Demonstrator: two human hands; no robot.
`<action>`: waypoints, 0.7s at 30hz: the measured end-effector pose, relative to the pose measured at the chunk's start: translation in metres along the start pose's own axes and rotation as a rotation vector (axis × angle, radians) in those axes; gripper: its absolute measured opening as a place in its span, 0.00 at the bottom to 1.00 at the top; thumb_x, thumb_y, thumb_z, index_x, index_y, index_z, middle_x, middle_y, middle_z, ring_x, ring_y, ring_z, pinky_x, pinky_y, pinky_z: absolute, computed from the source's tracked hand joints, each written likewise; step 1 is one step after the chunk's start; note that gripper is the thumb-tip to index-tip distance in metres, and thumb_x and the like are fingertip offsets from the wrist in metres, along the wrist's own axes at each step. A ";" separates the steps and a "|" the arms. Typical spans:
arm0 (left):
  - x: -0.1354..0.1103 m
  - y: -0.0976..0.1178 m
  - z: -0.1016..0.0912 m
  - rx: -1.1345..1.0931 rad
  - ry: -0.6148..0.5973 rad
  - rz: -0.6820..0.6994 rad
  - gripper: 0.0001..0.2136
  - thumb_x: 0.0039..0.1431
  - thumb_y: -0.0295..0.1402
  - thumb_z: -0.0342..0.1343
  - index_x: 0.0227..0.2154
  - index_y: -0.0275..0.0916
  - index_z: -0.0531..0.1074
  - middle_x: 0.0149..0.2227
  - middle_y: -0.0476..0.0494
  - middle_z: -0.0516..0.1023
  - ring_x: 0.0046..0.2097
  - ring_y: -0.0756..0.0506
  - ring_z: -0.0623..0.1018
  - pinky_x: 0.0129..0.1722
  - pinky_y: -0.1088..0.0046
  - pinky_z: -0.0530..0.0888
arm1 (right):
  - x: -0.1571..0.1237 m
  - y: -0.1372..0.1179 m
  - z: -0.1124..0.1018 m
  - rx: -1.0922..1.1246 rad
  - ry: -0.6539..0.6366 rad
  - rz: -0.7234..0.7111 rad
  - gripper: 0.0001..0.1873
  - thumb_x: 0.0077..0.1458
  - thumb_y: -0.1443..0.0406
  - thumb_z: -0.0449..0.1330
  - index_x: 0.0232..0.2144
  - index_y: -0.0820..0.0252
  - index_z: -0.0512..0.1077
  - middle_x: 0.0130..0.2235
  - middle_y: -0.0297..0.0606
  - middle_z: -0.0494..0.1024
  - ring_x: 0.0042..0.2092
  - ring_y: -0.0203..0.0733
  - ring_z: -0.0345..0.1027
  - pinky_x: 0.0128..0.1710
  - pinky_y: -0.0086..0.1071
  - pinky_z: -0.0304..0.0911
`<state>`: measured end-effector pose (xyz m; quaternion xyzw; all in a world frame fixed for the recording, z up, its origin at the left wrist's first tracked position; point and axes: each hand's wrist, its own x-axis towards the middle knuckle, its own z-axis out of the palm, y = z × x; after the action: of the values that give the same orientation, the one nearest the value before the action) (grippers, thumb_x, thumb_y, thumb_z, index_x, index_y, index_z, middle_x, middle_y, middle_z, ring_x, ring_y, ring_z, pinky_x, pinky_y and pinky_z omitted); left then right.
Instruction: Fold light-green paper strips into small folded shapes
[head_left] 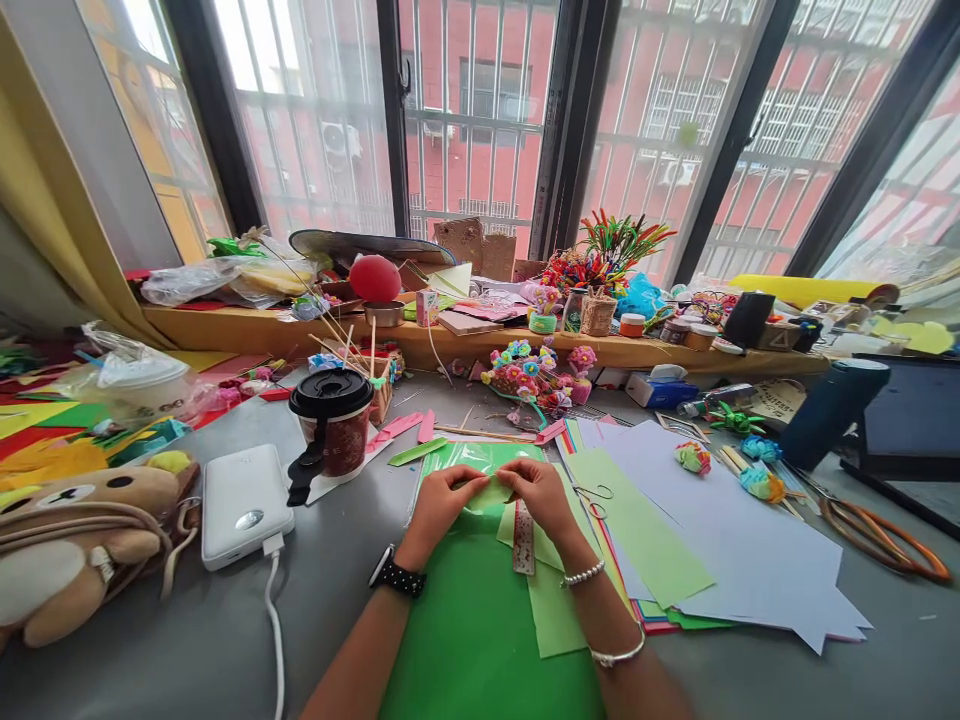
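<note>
Between my two hands is a small piece of light green paper [491, 494], pinched at both sides. My left hand [448, 505], with a dark watch at the wrist, grips its left side. On the other side, my right hand [541, 492] has thumb and forefinger closed on the paper; two silvery bracelets circle that arm. Below them lies a glossy green sheet pack [465, 610]. A patterned ruler [523, 540] and light green paper strips [555, 615] rest by my right wrist. The fingers partly hide the held paper.
Scissors [596, 495] lie on stacked paper [720, 480] at right, with orange-handled shears [885, 535] farther out. A lidded coffee cup [334, 430], a white power bank [246, 505] and a plush bear [82, 540] stand left. Paper flowers [529, 370] sit behind, below a crowded windowsill.
</note>
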<state>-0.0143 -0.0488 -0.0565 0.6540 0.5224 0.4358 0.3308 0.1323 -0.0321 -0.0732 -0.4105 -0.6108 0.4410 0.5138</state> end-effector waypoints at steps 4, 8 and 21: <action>0.001 -0.002 0.000 0.001 -0.029 0.022 0.09 0.44 0.36 0.51 0.22 0.36 0.72 0.24 0.47 0.75 0.29 0.47 0.71 0.28 0.76 0.65 | 0.000 -0.001 -0.001 0.010 -0.019 0.012 0.09 0.41 0.62 0.56 0.20 0.62 0.71 0.19 0.33 0.69 0.20 0.33 0.62 0.20 0.27 0.62; 0.001 -0.008 0.002 0.000 -0.090 0.055 0.09 0.45 0.37 0.51 0.23 0.37 0.71 0.25 0.48 0.74 0.29 0.48 0.71 0.29 0.76 0.66 | -0.001 0.000 -0.001 -0.075 -0.028 -0.003 0.09 0.42 0.62 0.56 0.20 0.62 0.72 0.18 0.32 0.69 0.19 0.33 0.60 0.19 0.26 0.60; 0.001 -0.006 0.000 -0.043 -0.098 0.031 0.10 0.43 0.39 0.53 0.19 0.37 0.70 0.22 0.48 0.72 0.27 0.48 0.70 0.26 0.76 0.64 | 0.000 0.002 -0.003 -0.152 0.024 -0.039 0.11 0.41 0.58 0.57 0.18 0.62 0.69 0.17 0.33 0.68 0.20 0.34 0.59 0.20 0.26 0.56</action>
<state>-0.0165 -0.0463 -0.0621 0.6753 0.4859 0.4193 0.3635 0.1350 -0.0313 -0.0745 -0.4416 -0.6440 0.3784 0.4970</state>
